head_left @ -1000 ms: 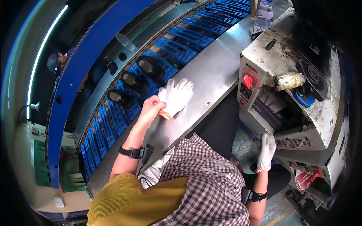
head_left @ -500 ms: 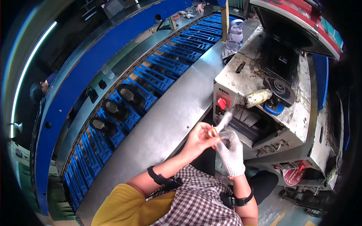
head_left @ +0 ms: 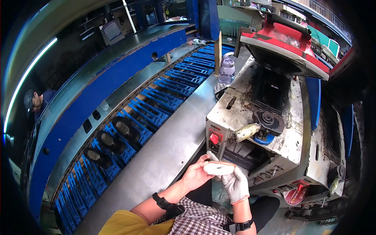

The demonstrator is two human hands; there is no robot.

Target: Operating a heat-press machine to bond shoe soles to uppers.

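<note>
A white, rounded oval piece with an orange edge (head_left: 218, 169) is held between my two hands, in front of the lower opening of the machine. My bare left hand (head_left: 197, 174) pinches its left end, thumb and fingers closed on it. On its right end is my right hand (head_left: 236, 184), in a white knitted glove, with the fingers bent around it. The gloved fingertips behind the piece are partly hidden. What kind of thing it is I cannot make out. Both wrists wear black straps.
A worn white machine (head_left: 250, 102) with a raised red lid (head_left: 288, 41) stands at right. Left runs a conveyor of blue slats (head_left: 160, 88) carrying dark shoes (head_left: 125, 128), beside a metal ledge (head_left: 168, 137). A water bottle (head_left: 226, 70) stands farther back. Another person (head_left: 37, 100) is at far left.
The view has tilted up and shifted right. Earlier only narrow orange loops showed between my hands; now the piece's broad white face is visible. Both hands still hold it.
</note>
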